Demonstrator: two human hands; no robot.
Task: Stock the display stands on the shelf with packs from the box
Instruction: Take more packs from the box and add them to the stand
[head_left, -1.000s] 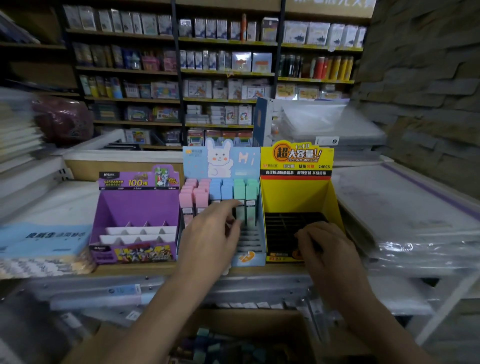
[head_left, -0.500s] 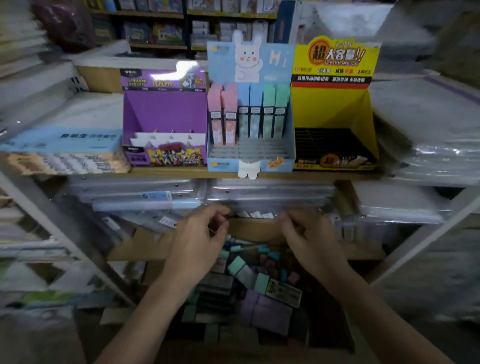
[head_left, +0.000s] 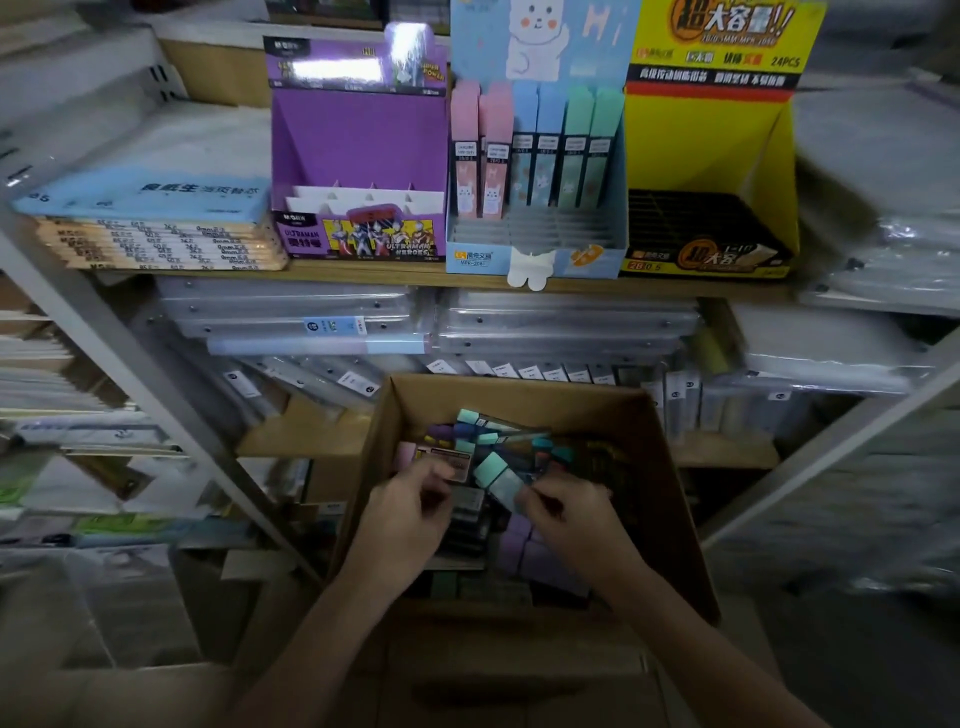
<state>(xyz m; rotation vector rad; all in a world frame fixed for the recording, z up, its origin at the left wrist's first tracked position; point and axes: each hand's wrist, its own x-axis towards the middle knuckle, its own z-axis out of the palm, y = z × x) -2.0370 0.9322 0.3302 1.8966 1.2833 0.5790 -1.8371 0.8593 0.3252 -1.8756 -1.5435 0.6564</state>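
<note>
Packs (head_left: 493, 475) betw. L grip (head_left: 410, 512) & R grip (head_left: 569, 514)

Person seen only as two hands and two forearms. Left hand (head_left: 410, 514): bare, back of hand visible, slim fingers. Right hand (head_left: 569, 512): bare, same slim build, knuckles visible. Left forearm (head_left: 332, 623) and right forearm (head_left: 691, 639): bare over whole visible length, down to lower edge of view. Light dim, picture blurred; nails and finer details cannot be told.
</note>
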